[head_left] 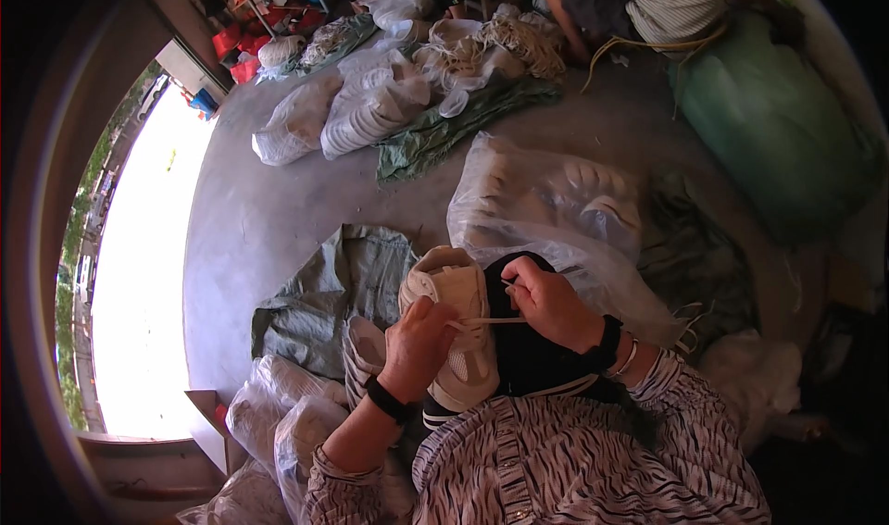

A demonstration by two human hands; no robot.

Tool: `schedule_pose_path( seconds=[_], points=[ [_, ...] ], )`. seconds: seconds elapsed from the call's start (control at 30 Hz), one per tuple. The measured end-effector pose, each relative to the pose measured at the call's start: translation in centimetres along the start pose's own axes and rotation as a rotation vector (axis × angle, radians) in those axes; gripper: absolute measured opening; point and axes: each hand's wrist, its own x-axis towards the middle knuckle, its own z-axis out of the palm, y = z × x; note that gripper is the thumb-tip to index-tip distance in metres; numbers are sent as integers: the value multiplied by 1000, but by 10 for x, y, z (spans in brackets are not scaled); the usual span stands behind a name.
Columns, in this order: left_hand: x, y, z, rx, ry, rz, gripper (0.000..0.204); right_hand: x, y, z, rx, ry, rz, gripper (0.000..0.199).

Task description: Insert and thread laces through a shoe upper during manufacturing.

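Note:
A beige sneaker [461, 377] rests on my lap, its opening away from me and its toe toward my body. My left hand [421, 344] is closed at the shoe's left side, pinching a pale shoelace [495, 320]. The lace runs taut from there to my right hand [554, 305], which is closed on it just right of the shoe. Something small and thin shows at my right fingertips, too small to name. Beside my left wrist stands another beige shoe [361, 347], partly covered by my hand and forearm.
Clear plastic bags [306, 432] lie by my left side. Ahead sits a big clear bag of pale shoes [556, 192], near green sacking [333, 284]. Farther off are more bagged shoes [370, 108], a large green sack [778, 127] and a seated person [676, 6].

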Motion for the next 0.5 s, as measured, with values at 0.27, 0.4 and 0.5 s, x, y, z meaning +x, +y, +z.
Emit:
schedule_pose_path(
  seconds=[0.27,0.4,0.5],
  points=[
    [5,-6,-11,-59,-146,-254,17,-4,4,13,-81,-148,47,9],
    [-11,-29,2,-387,-133,-450,30,2,2,20,-193,-178,9,11],
    [-21,-27,10,-664,36,-447,30,5,6,22,-196,-187,2,11]
  ],
)
